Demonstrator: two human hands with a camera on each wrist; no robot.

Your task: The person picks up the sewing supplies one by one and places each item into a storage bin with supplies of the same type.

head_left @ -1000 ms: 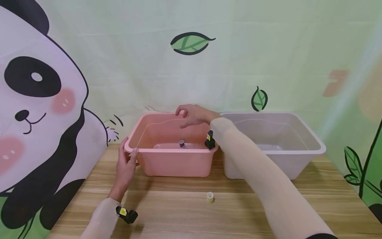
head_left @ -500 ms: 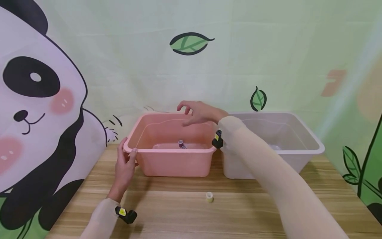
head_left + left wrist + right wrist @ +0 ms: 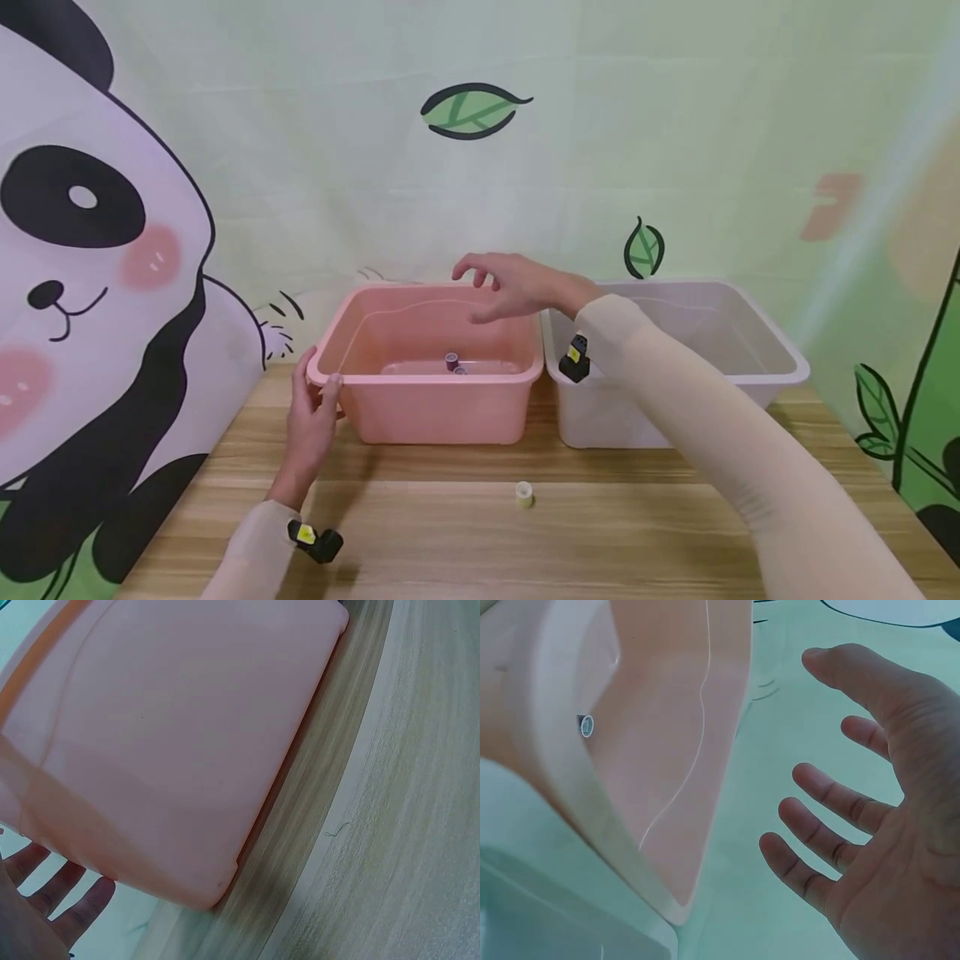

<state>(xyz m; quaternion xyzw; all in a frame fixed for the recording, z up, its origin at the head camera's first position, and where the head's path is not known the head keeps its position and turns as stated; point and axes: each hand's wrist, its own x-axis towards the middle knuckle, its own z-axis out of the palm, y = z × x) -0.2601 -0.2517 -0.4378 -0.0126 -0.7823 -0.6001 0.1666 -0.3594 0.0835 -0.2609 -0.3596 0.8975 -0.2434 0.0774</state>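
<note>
My left hand [image 3: 311, 425] grips the front left corner of a pink plastic tub [image 3: 438, 410], its thumb at the rim and its fingers along the side. In the left wrist view those fingers [image 3: 88, 904] lie against the tub's wall. My right hand [image 3: 517, 285] hovers over the tub's back right part, fingers spread and slightly bent, holding nothing. Two small dark-sided, ring-like pieces, one of them [image 3: 452, 361] upright, are on the tub's floor; the front rim partly hides the other. A small pale yellow cylinder [image 3: 524, 494] with a hollow top stands on the table.
A light grey tub [image 3: 678, 382] stands just right of the pink one, its rim close to the pink rim. My right forearm crosses over it. Behind both hangs a printed cloth [image 3: 360, 192] with a panda and leaves. The table [image 3: 420, 533] is wood-grained.
My right hand has drifted to the right above the pink tub, its fingers still spread. The left hand keeps its hold on the corner. The head view has shifted slightly.
</note>
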